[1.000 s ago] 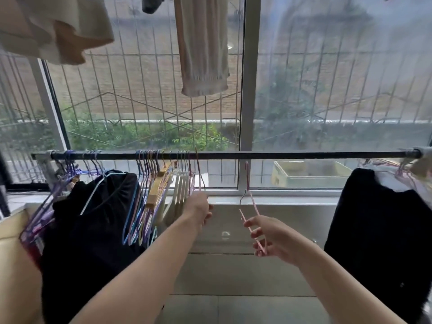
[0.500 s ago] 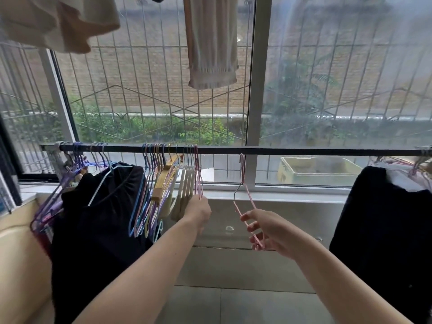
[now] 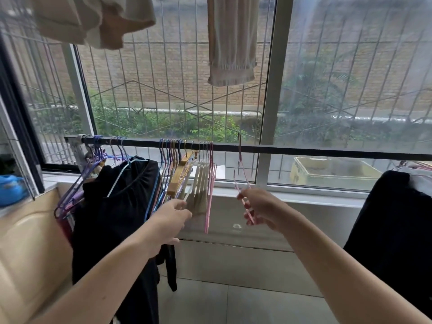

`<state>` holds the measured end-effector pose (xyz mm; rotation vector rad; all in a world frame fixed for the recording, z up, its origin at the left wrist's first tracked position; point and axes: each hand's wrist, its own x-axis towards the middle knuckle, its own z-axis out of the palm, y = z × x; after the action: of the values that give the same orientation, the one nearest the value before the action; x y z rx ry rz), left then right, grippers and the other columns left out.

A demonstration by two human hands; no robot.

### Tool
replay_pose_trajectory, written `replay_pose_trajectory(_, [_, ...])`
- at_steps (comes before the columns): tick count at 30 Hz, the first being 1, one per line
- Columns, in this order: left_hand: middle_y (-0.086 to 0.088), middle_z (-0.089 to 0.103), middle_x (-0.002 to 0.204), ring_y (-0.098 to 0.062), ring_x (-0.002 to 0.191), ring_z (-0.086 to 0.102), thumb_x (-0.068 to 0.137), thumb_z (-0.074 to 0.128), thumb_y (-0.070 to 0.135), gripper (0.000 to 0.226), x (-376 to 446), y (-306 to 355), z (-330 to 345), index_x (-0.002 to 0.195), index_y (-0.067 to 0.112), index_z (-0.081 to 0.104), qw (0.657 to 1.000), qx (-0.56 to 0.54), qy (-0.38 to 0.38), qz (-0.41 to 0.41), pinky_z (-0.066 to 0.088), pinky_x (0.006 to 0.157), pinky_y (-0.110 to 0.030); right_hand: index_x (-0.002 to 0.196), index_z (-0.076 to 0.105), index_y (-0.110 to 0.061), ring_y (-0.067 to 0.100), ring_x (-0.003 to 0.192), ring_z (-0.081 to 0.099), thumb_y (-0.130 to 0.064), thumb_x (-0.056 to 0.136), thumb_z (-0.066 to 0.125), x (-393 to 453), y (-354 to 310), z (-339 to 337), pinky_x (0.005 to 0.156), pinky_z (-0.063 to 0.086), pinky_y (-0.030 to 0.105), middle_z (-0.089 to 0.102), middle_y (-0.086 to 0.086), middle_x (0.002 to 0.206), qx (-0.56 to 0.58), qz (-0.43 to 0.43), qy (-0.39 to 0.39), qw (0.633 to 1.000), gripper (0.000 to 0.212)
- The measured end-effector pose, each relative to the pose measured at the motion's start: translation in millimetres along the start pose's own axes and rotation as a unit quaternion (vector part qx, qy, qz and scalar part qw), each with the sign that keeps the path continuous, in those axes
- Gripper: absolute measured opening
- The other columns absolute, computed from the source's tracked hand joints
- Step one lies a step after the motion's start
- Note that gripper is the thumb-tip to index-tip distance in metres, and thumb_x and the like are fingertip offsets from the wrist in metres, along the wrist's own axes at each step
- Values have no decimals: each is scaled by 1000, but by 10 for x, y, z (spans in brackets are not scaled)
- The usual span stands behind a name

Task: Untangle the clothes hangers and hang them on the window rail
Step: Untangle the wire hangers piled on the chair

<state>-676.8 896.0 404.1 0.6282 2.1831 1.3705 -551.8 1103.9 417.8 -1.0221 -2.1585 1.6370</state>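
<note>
Both hands work below the window rail (image 3: 304, 150): the right hand (image 3: 259, 206) pinches a pink wire hanger (image 3: 242, 174) hooked alone on it; the left hand (image 3: 171, 218) curls at the packed hangers (image 3: 187, 174), grip unclear. Sliding it leftward could snag their hooks.

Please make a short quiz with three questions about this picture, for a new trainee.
1. True or false: the pink hanger in the right hand already has its hook over the rail.
2. Which hand reaches the bunch of hangers? A) left hand B) right hand
3. Fill in: the garment beside the bunch of hangers is ____ in colour.

Key: 1 true; 2 A; 3 black.
</note>
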Motion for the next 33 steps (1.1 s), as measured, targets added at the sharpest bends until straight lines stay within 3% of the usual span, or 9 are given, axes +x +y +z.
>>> replay_pose_trajectory(5, [3,62,121,-15,100,67,100,58,25,41,-66,-63,-206,140,31,53,999,37,6,-6,61,78,-37,119,55,-6,24,80,49,-23,104,38,348,-158,372,66,50,36,47,10,91,-11,6,6,1000,28])
replay_pose_trajectory(12, [3,67,114,-17,101,69,98,59,24,34,-180,-222,-488,130,31,57,999,22,29,-24,61,80,-37,121,54,-6,27,67,56,-39,107,28,625,102,802,56,47,32,50,8,76,-118,-24,-3,993,44])
replay_pose_trajectory(15, [3,68,114,-17,100,69,98,60,24,33,-211,-289,-592,130,31,58,999,16,38,-34,61,80,-37,113,52,-11,29,69,58,-44,107,28,694,136,904,52,49,30,51,8,80,-147,-41,4,988,42])
replay_pose_trajectory(17, [3,68,114,-17,100,69,97,61,23,32,-223,-314,-634,128,31,59,998,11,39,-38,60,80,-37,114,52,-12,30,71,62,-47,107,31,724,160,927,51,52,32,58,14,94,-170,-49,9,984,42])
replay_pose_trajectory(20, [3,69,112,-17,100,69,97,61,21,30,-233,-333,-659,125,31,60,998,6,36,-44,61,82,-39,127,50,-9,36,88,68,-49,105,38,724,190,911,72,57,40,60,19,120,-209,-63,33,975,48])
replay_pose_trajectory(24, [1,68,114,-18,101,69,99,60,22,25,-289,-330,-623,122,31,59,999,9,22,-43,61,83,-39,142,41,-7,38,126,53,-51,102,45,644,173,885,101,44,41,53,20,140,-275,-65,40,959,59])
replay_pose_trajectory(28, [1,69,113,-17,102,69,100,59,22,22,-431,-315,-549,120,31,60,999,10,16,-45,60,83,-38,148,34,-5,37,126,52,-43,101,51,461,65,860,102,46,43,48,21,143,-314,-72,69,944,62])
replay_pose_trajectory(33, [2,71,110,-16,99,71,100,59,24,17,-843,-367,-471,112,30,67,998,11,44,-54,61,83,-37,140,47,-12,35,123,51,-27,93,57,-25,-156,949,103,46,43,49,16,137,-328,-218,82,916,50])
